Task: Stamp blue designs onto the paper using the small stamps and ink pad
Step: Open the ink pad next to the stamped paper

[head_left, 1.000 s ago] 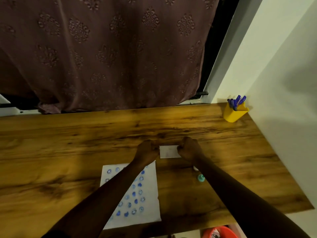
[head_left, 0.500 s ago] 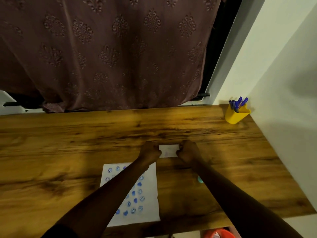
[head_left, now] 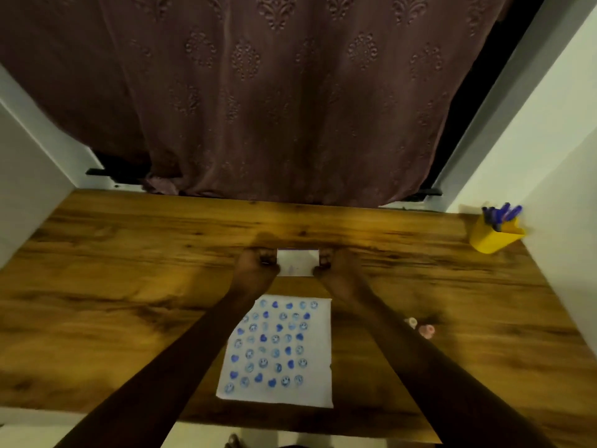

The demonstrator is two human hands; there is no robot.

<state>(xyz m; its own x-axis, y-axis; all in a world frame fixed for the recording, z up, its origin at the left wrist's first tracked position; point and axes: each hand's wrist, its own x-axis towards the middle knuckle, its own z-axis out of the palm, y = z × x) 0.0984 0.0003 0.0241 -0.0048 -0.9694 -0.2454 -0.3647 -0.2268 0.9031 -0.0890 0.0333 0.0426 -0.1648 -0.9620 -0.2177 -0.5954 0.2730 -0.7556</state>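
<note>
A white sheet of paper [head_left: 307, 367] lies on the wooden table [head_left: 129, 286] near its front edge, covered with several rows of blue stamped hearts and smiley faces. Beyond the paper, my left hand [head_left: 256, 266] and my right hand [head_left: 332, 266] each grip one end of a small white rectangular ink pad case [head_left: 297, 261], which looks closed. Two small pinkish stamps [head_left: 420, 326] rest on the table to the right of my right forearm, apart from both hands.
A yellow cup [head_left: 494, 236] holding blue pens stands at the table's far right corner against the white wall. A brown patterned curtain [head_left: 274, 92] hangs behind the table's back edge. Walls close in on both sides.
The view has swung left, so the paper now shows fully between my forearms. Both hands still hold the white case at the same spot.
</note>
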